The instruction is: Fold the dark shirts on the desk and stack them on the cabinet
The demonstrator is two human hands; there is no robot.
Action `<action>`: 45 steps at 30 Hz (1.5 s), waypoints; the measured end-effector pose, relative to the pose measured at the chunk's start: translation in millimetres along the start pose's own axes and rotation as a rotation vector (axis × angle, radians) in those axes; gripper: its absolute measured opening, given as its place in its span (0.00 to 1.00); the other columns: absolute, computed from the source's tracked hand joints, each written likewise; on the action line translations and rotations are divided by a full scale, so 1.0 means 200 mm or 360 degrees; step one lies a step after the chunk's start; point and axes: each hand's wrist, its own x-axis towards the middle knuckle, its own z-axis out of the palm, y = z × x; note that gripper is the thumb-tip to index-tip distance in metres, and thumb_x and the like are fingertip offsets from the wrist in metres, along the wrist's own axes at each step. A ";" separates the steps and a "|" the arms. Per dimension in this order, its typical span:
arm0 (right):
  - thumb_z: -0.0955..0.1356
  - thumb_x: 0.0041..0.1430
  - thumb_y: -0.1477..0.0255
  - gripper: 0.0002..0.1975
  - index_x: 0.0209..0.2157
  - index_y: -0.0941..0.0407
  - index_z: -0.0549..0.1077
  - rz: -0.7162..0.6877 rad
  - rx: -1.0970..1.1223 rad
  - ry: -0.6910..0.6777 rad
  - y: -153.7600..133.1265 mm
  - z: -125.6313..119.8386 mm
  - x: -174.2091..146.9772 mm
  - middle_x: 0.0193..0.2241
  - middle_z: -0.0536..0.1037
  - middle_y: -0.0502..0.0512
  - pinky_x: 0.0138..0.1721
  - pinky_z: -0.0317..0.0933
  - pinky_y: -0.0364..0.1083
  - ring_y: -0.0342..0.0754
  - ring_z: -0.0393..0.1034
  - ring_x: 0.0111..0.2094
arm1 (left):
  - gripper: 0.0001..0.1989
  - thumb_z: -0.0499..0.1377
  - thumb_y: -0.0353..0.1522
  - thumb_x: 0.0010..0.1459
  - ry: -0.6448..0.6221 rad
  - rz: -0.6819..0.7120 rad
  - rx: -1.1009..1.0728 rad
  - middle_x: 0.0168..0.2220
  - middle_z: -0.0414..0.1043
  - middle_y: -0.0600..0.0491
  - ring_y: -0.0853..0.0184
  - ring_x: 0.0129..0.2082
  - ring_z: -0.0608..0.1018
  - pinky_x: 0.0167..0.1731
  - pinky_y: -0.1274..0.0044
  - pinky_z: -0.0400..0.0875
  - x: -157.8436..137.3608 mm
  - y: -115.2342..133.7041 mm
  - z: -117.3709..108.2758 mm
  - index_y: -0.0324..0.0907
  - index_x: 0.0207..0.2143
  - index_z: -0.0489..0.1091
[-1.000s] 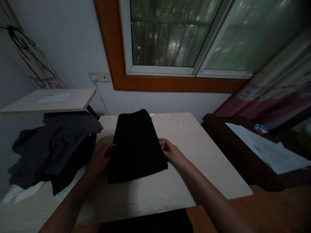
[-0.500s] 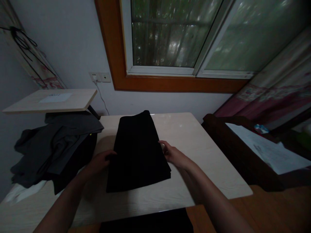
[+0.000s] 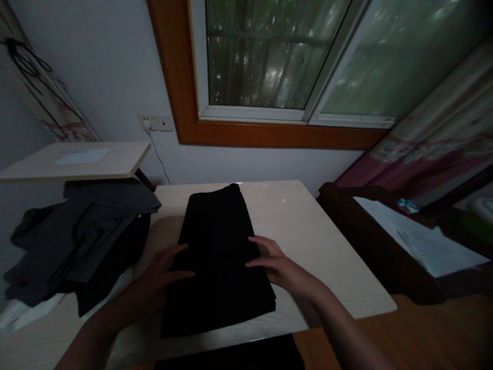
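Note:
A folded black garment [image 3: 219, 257] lies lengthwise on the pale table, its layered edges showing at the near right corner. What kind of garment it is I cannot make out. Over its left edge sits my left hand [image 3: 164, 275], fingers spread apart and tips on or just above the cloth. My right hand [image 3: 279, 264] is at the right edge, thumb and fingers parted, with the tips over the fabric. Neither hand grips the cloth. To the left lies a loose heap of dark grey and black clothes [image 3: 80, 231], with white cloth [image 3: 34, 311] partly under it.
A raised wooden shelf [image 3: 115, 162] bearing a paper sheet overhangs the clothes heap. The pale table [image 3: 308, 226] ends at a rounded right edge. Beyond it stands a dark brown piece of furniture [image 3: 365, 246] with papers on top. A window [image 3: 262, 61] and wall socket [image 3: 156, 123] are behind.
The folded black garment has come nearer to me on the table. Both hands, earlier at its side edges, now have their fingers spread over the cloth.

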 end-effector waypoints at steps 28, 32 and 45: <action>0.67 0.58 0.64 0.08 0.35 0.53 0.69 0.0778 0.0165 0.0614 0.28 0.07 0.38 0.32 0.76 0.52 0.38 0.61 0.46 0.50 0.71 0.35 | 0.16 0.60 0.43 0.51 0.0579 -0.0929 -0.0305 0.40 0.78 0.47 0.54 0.42 0.78 0.48 0.62 0.72 0.44 -0.36 0.13 0.42 0.37 0.76; 0.69 0.54 0.62 0.10 0.32 0.53 0.67 0.0796 0.0349 0.0484 0.31 0.05 0.35 0.31 0.75 0.49 0.38 0.60 0.46 0.49 0.70 0.35 | 0.18 0.61 0.44 0.48 0.0346 -0.0956 -0.0590 0.38 0.80 0.48 0.53 0.40 0.80 0.44 0.63 0.74 0.39 -0.36 0.07 0.42 0.36 0.77; 0.72 0.56 0.57 0.19 0.45 0.53 0.72 0.0632 0.0446 0.0623 0.32 0.04 0.42 0.34 0.78 0.50 0.39 0.64 0.47 0.49 0.72 0.35 | 0.21 0.63 0.52 0.50 0.0660 -0.0891 -0.0148 0.36 0.77 0.46 0.54 0.39 0.78 0.43 0.63 0.74 0.47 -0.30 0.05 0.43 0.31 0.77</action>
